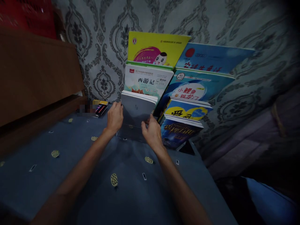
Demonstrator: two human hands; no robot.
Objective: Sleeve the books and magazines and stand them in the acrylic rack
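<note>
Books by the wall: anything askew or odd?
Yes. The right stack leans left, tilted against the upright left stack. Both hands, left and right, grip the grey book at the front. No damage shows.

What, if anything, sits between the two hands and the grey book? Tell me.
Nothing visible does. The left hand grips the grey book at its left edge and the right hand at its lower right corner. The stacked books stand behind it, against the wall.
</note>
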